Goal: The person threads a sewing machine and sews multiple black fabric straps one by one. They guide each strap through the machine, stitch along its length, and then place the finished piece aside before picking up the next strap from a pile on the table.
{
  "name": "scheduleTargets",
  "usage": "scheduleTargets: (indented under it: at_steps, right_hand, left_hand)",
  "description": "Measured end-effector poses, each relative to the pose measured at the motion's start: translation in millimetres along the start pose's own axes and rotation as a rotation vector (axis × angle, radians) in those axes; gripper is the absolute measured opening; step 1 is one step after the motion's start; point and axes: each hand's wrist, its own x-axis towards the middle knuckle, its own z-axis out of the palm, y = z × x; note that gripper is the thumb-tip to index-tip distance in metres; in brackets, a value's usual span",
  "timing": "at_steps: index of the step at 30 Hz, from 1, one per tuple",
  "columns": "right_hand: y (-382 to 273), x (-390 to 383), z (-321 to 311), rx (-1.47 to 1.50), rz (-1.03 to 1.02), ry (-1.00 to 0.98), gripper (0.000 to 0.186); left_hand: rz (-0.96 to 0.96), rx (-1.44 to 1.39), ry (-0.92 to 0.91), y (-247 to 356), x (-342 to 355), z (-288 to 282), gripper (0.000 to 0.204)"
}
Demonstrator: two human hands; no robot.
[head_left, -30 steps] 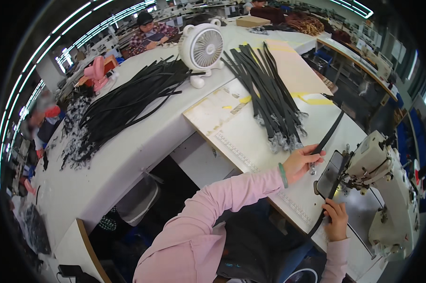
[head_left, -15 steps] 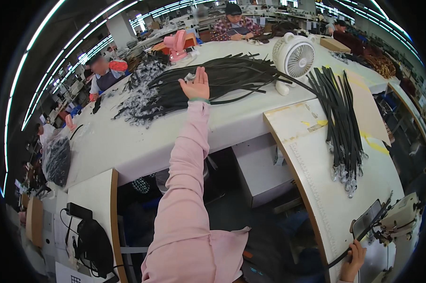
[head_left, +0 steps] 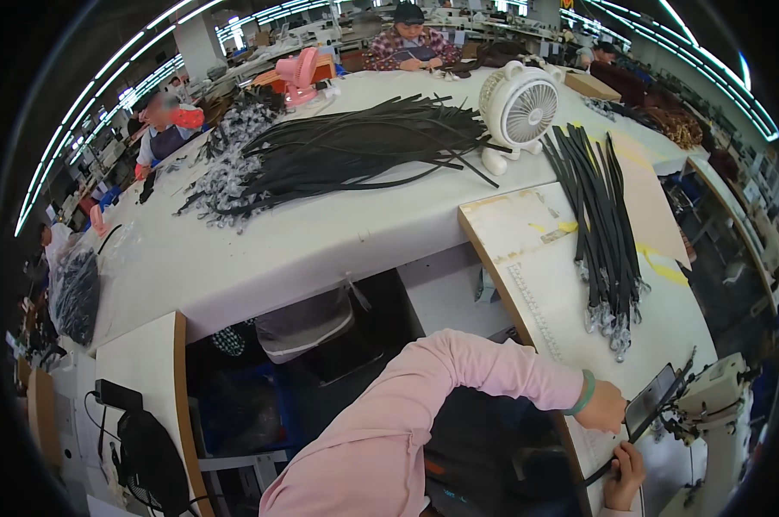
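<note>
Starting with the long white table (head_left: 389,224), left of the sewing machine (head_left: 719,388): the strap heap (head_left: 355,155) on it looks tangle-prone, so one tug might drag others along. Same deal, probably, with the strap bundle (head_left: 592,224) lying nearer the machine. Left hand (head_left: 602,407) is just left of the machine; can't tell how open its fingers are or if they've got anything. Right hand (head_left: 626,476), a bit lower, has fingers curled closed on the black strap (head_left: 598,471) running up to the machine. Uneven pull could skew it imo.
</note>
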Motion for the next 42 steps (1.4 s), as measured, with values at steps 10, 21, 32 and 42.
scheduleTargets:
  at_steps: [10, 21, 32, 42]
  right_hand:
    - [12.5, -3.5, 3.3, 0.076, 0.005, -0.045, 0.020]
    - [-9.3, 0.7, -11.3, -0.022, -0.029, -0.039, 0.014]
    - [-13.4, 6.5, -11.4, 0.068, -0.006, 0.006, 0.016]
    - [-13.7, 5.2, -12.2, 0.068, -0.002, -0.001, 0.016]
  left_hand:
    - [-0.021, 0.026, 0.290, -58.6, 98.6, 93.9, 0.024]
    - [-0.015, -0.157, 0.256, -75.3, 119.4, 116.0, 0.054]
    - [-0.022, -0.126, 0.255, -75.9, 119.6, 113.0, 0.055]
    - [-0.007, -0.164, 0.261, -78.9, 122.5, 121.0, 0.054]
